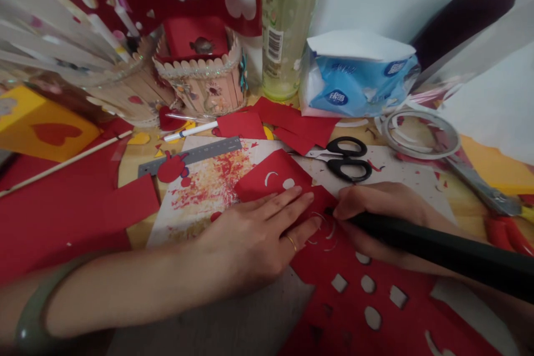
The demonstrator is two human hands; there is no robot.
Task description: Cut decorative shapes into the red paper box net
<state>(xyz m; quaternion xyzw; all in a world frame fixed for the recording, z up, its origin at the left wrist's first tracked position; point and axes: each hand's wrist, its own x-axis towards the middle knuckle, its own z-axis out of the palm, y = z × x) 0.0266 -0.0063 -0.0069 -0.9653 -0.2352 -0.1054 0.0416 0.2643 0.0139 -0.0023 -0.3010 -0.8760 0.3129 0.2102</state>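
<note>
Cluttered wooden tabletop (139, 232), pale wall (375, 0), left hand (258, 236) flat on red paper (348, 300), right hand (381, 206) gripping black tool (438, 246)

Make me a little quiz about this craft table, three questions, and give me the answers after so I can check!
1. Pick one. The right hand holds:
A) the ruler
B) the black tool
C) the tape

2. True or false: the left hand is gripping the scissors.

3. Fill in the missing word: the blue pack stands beside the tall green ____.

Key:
1. B
2. False; it rests with its fingers stretched out on red paper.
3. bottle
</note>
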